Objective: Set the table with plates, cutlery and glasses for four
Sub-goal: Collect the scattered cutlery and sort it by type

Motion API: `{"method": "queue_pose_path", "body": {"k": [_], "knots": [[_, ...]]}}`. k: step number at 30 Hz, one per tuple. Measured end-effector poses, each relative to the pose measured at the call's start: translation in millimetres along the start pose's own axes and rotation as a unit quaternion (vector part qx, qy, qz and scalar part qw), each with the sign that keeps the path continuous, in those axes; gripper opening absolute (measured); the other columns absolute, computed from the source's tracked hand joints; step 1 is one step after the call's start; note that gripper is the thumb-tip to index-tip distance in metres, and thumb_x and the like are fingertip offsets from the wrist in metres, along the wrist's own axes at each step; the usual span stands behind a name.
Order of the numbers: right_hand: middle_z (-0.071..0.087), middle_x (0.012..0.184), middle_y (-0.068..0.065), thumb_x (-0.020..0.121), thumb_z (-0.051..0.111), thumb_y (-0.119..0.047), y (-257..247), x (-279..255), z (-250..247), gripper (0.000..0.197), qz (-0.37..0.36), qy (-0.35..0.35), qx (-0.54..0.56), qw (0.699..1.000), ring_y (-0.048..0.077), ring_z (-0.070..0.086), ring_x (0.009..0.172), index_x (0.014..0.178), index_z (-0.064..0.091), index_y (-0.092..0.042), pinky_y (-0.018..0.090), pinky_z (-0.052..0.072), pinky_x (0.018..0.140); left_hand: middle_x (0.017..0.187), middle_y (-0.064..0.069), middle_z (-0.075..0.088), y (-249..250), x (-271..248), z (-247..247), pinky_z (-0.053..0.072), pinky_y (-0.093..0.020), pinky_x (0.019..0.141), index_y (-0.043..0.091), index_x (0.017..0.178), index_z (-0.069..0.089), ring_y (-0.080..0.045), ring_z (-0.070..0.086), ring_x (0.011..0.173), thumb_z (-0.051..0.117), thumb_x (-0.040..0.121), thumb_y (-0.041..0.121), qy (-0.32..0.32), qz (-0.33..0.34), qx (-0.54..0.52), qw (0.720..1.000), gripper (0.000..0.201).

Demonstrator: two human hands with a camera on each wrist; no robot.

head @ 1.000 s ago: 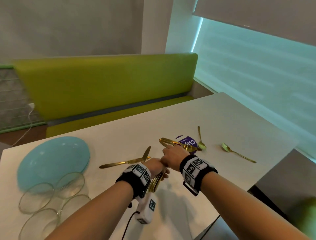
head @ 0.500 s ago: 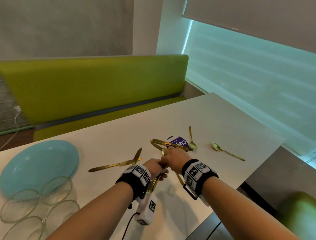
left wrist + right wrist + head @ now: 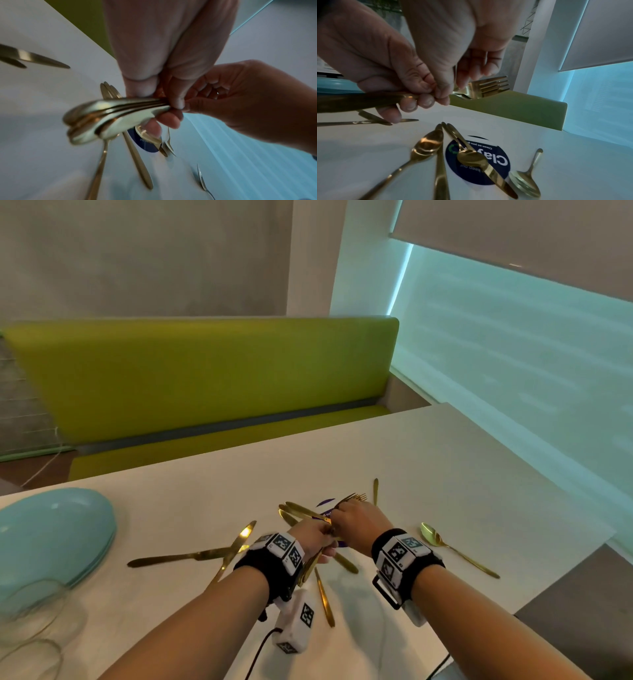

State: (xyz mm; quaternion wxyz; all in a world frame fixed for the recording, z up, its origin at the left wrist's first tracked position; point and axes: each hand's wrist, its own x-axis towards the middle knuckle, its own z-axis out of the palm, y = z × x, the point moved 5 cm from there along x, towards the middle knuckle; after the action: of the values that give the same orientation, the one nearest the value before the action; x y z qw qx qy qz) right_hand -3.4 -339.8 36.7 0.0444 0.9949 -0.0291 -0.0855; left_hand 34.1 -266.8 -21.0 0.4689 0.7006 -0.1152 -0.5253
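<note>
My left hand (image 3: 313, 537) grips a bundle of gold forks (image 3: 109, 115) by the handle ends, which point back toward my wrist. My right hand (image 3: 358, 520) is closed round the same bundle close to the left hand, and the fork tines (image 3: 491, 85) stick out past its fingers. Both hands hover just above the white table (image 3: 445, 474). Under them lie loose gold spoons (image 3: 426, 146) and a knife (image 3: 494, 174). Two more knives (image 3: 191, 556) lie to the left and a spoon (image 3: 432, 535) to the right. A stack of light-blue plates (image 3: 51, 535) sits at far left, with blurred clear glasses (image 3: 37, 611) before it.
A round dark sticker (image 3: 488, 159) lies on the table under the loose cutlery. A green bench (image 3: 205, 378) runs along the far side. The table's right edge (image 3: 565, 577) drops off near the window. A cable and a white device (image 3: 296, 625) hang from my left wrist.
My right hand has risen from the cutlery pile with the forks, whose tines now show beyond it. The left hand keeps its grip. The head view has swung a little.
</note>
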Motion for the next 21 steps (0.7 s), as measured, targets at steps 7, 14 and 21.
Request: {"method": "queue_pose_path", "body": {"k": [7,14,21], "knots": [[0.063,0.107,0.006,0.094,0.046,-0.028,47,-5,11,0.027,0.072,0.028,0.074,0.994,0.024,0.059,0.102,0.106,0.063,-0.01,0.032,0.046,0.08,0.075,-0.004,0.056,14,22,16,0.047,-0.025,0.061,0.012,0.085,0.053,-0.012,0.053,0.064,0.04,0.098,0.003,0.031,-0.006,-0.042,0.999,0.02],[0.062,0.11,0.001,0.091,0.055,-0.032,105,-14,42,0.021,0.269,0.027,0.247,0.931,0.019,0.059,0.101,0.107,0.063,-0.019,0.029,0.047,0.083,0.063,-0.007,0.047,24,34,8,0.038,-0.025,0.049,0.007,0.078,0.046,-0.015,0.043,0.052,0.035,0.099,0.003,0.132,-0.008,-0.184,0.974,0.024],[0.052,0.13,0.005,0.093,0.051,-0.023,138,-2,86,0.039,0.314,-0.084,0.193,0.926,0.022,0.052,0.12,0.132,0.046,-0.018,0.031,0.045,0.096,0.059,-0.003,0.045,8,38,-12,0.037,-0.021,0.042,0.007,0.077,0.053,-0.012,0.04,0.049,0.04,0.099,0.011,0.155,-0.021,-0.197,0.968,0.025]]}}
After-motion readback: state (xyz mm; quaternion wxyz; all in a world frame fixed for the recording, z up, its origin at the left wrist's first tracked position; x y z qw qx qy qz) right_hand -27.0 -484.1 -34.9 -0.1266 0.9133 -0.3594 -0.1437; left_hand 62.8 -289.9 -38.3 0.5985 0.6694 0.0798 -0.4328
